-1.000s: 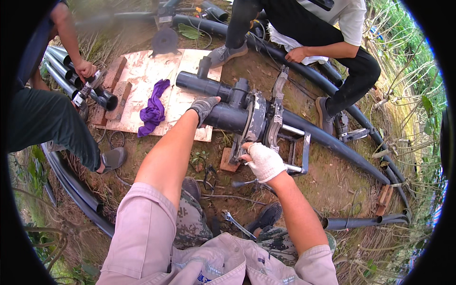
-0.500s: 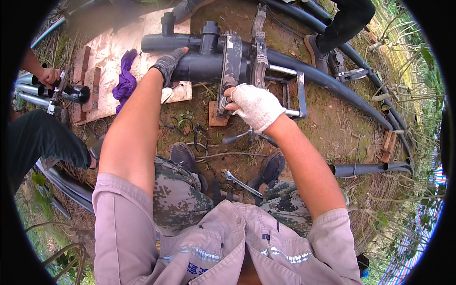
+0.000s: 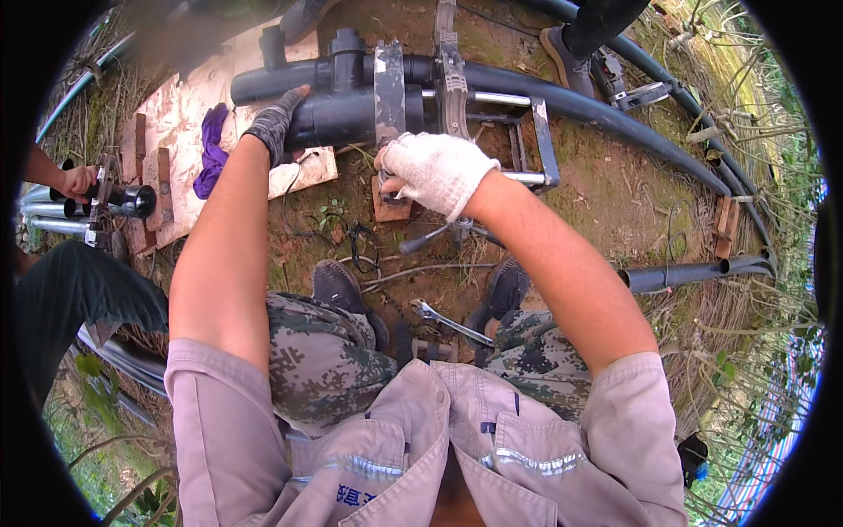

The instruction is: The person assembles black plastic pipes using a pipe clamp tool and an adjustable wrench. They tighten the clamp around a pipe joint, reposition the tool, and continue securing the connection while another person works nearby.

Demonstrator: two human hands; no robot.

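Note:
My left hand (image 3: 279,123), in a dark grey glove, curls around the left end of a thick black pipe (image 3: 338,120). A metal pipe clamp (image 3: 389,86) encircles this pipe. At the clamp's lower end my right hand (image 3: 439,171), in a white knit glove with bare fingertips, has its fingers bent around the fastener, which is mostly hidden. Just behind lies a longer black pipe with a tee fitting (image 3: 348,63). A second clamp (image 3: 451,83) stands to the right, joined to a metal frame (image 3: 544,145) with shiny rods.
A wooden board (image 3: 255,61) holds a purple cloth (image 3: 212,151). Bricks (image 3: 158,189) line its left side. A wrench (image 3: 452,323) lies between my feet. At left another person's hand (image 3: 79,182) grips a clamp. Another person's shoe (image 3: 566,61) stands behind. Black pipes (image 3: 672,277) lie right.
The pipes and clamps sit farther left and slightly higher in view. My right hand has turned at the clamp's lower end, hiding more of the fastener. My left hand stays on the pipe.

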